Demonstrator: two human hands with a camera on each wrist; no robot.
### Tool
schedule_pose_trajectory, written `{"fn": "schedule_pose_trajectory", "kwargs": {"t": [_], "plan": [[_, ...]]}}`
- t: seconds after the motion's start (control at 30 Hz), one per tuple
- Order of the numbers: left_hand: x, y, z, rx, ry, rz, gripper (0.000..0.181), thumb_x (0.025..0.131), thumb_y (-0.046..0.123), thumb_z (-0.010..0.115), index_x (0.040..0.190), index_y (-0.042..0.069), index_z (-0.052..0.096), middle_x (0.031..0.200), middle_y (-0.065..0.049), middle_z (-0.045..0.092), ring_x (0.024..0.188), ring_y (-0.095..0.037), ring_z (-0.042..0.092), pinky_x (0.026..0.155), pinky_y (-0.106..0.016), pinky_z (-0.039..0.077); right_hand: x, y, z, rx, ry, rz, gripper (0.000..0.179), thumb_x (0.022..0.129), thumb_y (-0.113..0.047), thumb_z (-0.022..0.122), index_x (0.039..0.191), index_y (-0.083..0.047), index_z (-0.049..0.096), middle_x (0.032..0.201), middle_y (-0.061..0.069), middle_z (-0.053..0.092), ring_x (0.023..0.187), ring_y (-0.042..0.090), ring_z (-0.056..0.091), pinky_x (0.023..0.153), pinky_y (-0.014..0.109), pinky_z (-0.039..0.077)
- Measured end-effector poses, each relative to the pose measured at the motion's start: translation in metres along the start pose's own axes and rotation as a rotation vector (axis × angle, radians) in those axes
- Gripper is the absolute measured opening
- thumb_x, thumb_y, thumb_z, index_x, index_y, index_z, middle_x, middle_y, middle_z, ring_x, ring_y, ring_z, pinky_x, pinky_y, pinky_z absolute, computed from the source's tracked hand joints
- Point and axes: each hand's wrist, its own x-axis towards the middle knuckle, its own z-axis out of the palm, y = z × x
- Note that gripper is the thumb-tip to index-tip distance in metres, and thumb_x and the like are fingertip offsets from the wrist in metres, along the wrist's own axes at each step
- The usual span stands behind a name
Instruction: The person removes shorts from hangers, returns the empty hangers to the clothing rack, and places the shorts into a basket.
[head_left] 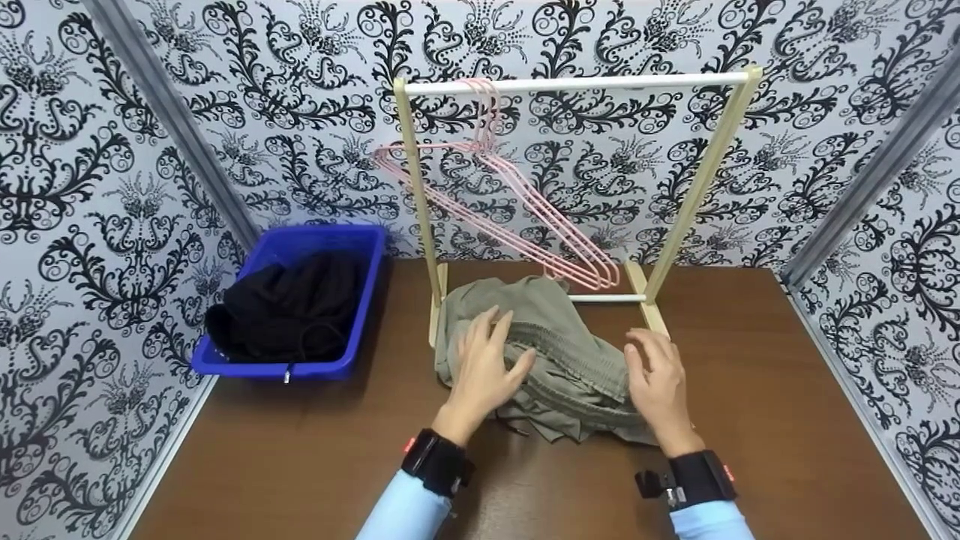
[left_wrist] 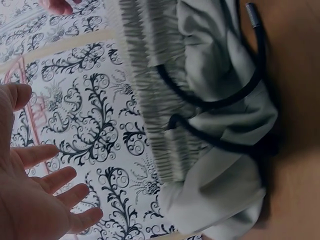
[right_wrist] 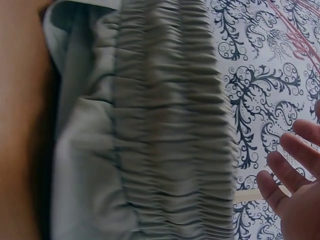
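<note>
A grey-green pair of drawstring pants (head_left: 540, 304) lies bunched on the table in front of the rack. Its gathered elastic waistband (right_wrist: 172, 125) fills much of the right wrist view. In the left wrist view, a dark drawstring (left_wrist: 220, 104) with a metal tip loops out of the waistband. My left hand (head_left: 484, 367) is over the left part of the pants, fingers spread and holding nothing. At their right end is my right hand (head_left: 660, 379), its fingers loosely extended with no fabric gripped. The wrist views show both palms apart from the cloth.
Behind the pants stands a wooden rack (head_left: 697, 195) with a white top bar (head_left: 622, 81). Several pink hangers (head_left: 525, 195) hang from the bar's left part. At the left, a blue basket (head_left: 367, 300) contains a black garment (head_left: 292, 307). Patterned walls enclose the brown table (head_left: 750, 360).
</note>
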Motion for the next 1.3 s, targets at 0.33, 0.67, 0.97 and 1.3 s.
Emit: {"fn": "schedule_pose_trajectory", "kwargs": {"t": [0.33,0.67,0.97,1.3], "plan": [[-0.008,-0.006,0.021,0.019,-0.096,-0.014,0.067,0.090,0.037,0.073,0.144,0.001,0.056,0.153,-0.024,0.043,0.142,-0.046,0.039,0.114,-0.069,0.027,-0.018,-0.002,0.004,-0.013,-0.063,0.028,0.022,0.096,0.004,0.061,0.116,0.006,0.069,0.122,0.024,0.065,0.112,0.039,0.058,0.087,0.035,0.045],[-0.014,-0.009,0.037,0.088,-0.245,-0.108,0.081,0.086,0.051,0.074,0.151,0.009,0.050,0.160,-0.025,0.033,0.148,-0.052,0.029,0.115,-0.072,0.023,-0.027,-0.002,0.007,0.004,-0.038,0.003,0.020,0.094,0.006,0.061,0.112,0.007,0.070,0.119,0.023,0.067,0.110,0.040,0.059,0.086,0.039,0.043],[-0.011,-0.012,0.045,0.112,-0.379,-0.178,0.106,0.079,0.070,0.075,0.161,0.015,0.036,0.169,-0.024,0.013,0.152,-0.056,0.014,0.116,-0.075,0.018,-0.031,-0.003,0.008,-0.006,-0.050,0.005,0.020,0.094,0.007,0.062,0.113,0.008,0.070,0.120,0.022,0.066,0.109,0.037,0.060,0.079,0.030,0.044],[-0.001,-0.010,0.055,0.202,-0.447,-0.157,0.122,0.068,0.078,0.078,0.165,0.026,0.026,0.171,-0.024,0.008,0.149,-0.062,0.013,0.111,-0.079,0.020,-0.031,0.000,0.008,-0.023,-0.054,0.001,0.020,0.094,0.007,0.062,0.112,0.007,0.070,0.120,0.022,0.065,0.106,0.035,0.061,0.075,0.026,0.044]]}}
